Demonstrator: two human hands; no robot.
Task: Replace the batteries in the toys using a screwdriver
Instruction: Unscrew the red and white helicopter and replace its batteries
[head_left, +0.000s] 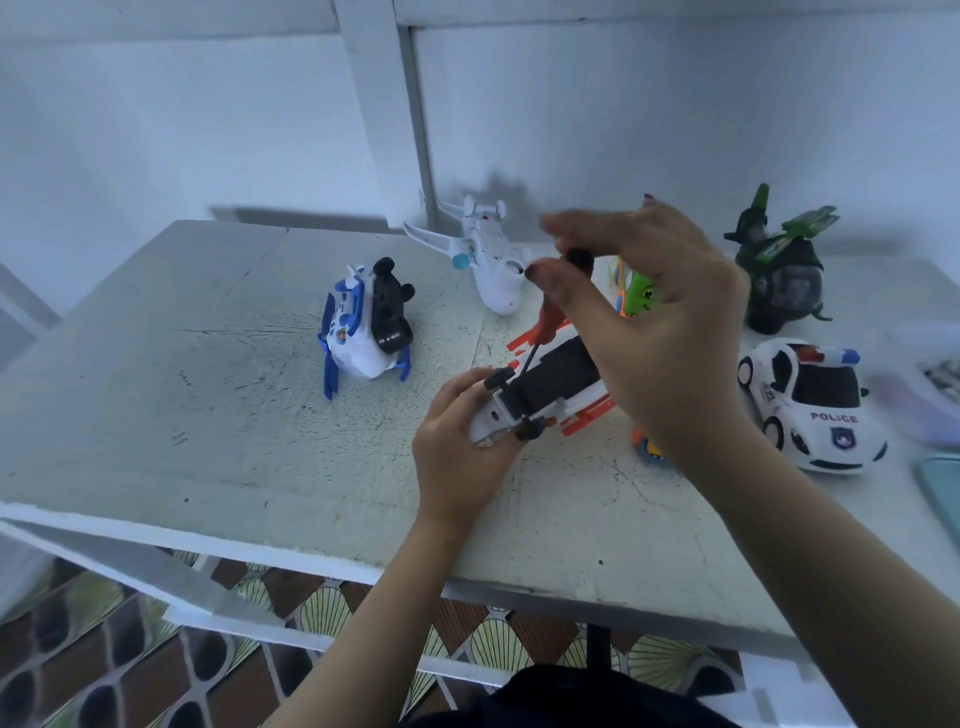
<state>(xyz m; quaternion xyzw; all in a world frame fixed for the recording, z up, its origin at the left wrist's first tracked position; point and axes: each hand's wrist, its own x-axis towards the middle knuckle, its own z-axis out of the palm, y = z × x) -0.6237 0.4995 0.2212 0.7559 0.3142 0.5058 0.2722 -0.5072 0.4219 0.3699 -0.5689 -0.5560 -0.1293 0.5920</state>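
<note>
Head: right hand (649, 332) pinches tilted screwdriver (546, 323).

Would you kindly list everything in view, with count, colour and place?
table: one, pale grey, centre
toy car: one, white and orange, black underside up, centre
screwdriver: one, red and black handle, tip at the toy car's underside
blue toy: one, blue and white, on its side, left of centre
toy plane: one, white, back centre
green toy: one, bright green, behind the right hand, partly hidden
toy helicopter: one, dark green, back right
police car: one, white and black, right
small toy: one, orange and blue, under the right wrist
box: one, clear, right edge, blurred
left hand: one, holds the toy car's end
right hand: one, pinches the screwdriver handle
</note>
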